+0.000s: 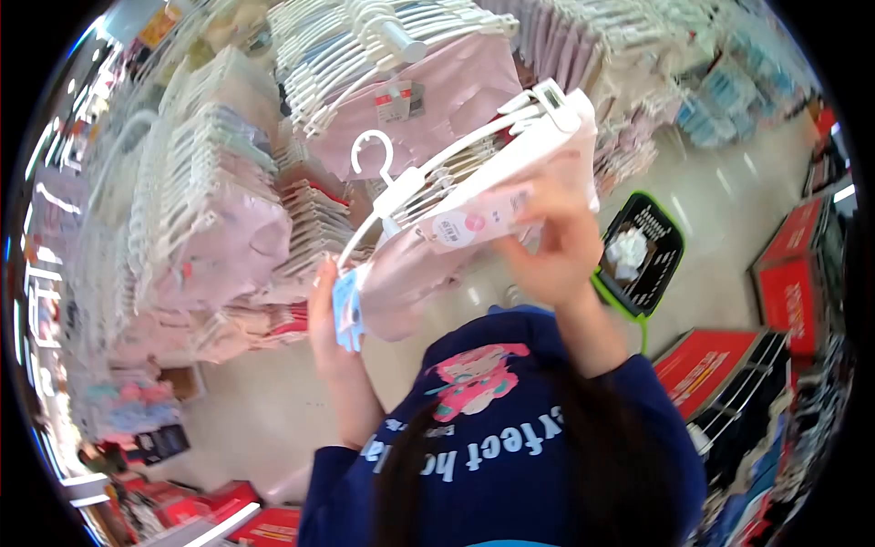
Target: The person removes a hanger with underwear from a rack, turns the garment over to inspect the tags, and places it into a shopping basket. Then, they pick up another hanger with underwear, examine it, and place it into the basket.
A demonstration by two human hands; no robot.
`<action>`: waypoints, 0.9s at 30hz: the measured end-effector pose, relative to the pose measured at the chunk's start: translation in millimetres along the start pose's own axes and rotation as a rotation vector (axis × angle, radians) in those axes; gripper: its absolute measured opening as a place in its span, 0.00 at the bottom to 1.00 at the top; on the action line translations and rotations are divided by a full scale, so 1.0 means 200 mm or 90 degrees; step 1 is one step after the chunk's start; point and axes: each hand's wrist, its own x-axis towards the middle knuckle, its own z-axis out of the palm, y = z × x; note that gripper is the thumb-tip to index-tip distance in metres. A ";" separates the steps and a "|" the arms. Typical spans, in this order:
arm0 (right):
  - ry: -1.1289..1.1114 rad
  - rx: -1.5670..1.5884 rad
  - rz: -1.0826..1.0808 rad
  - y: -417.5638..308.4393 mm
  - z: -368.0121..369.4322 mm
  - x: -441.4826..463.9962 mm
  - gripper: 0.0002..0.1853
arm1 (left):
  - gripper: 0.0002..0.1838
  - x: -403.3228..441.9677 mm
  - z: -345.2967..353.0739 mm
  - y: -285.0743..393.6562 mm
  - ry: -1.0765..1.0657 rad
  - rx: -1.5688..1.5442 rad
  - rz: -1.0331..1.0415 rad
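Observation:
A white clip hanger [398, 193] with a pale pink garment [406, 273] hangs tilted in front of me, its right end higher than its left. My left hand [330, 319] is closed around the hanger's lower left end, beside a light blue piece [347, 308] that I cannot make out clearly. On the garment lies a pale pink paper tag [460, 223] with print and a round pink mark. My right hand [558, 242], slightly blurred, pinches this tag at its right end, fingertips against the garment side.
Racks of pink garments on white hangers [447, 82] stand ahead, with more pink clothes [214, 237] to the left. A black basket with a green rim [679, 242] holds something white on the floor at right. Red-signed displays [706, 360] stand at lower right.

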 end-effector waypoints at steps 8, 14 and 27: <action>-0.067 -0.103 -0.094 -0.03 0.15 -0.24 0.17 | 0.06 0.04 0.10 0.15 -0.057 0.054 0.122; -0.109 0.034 -0.002 -0.06 0.21 -0.34 0.20 | 0.07 0.02 0.12 0.17 -0.075 0.026 0.136; -0.037 0.195 0.187 -0.06 0.19 -0.29 0.13 | 0.06 0.03 0.08 0.13 -0.102 0.077 0.128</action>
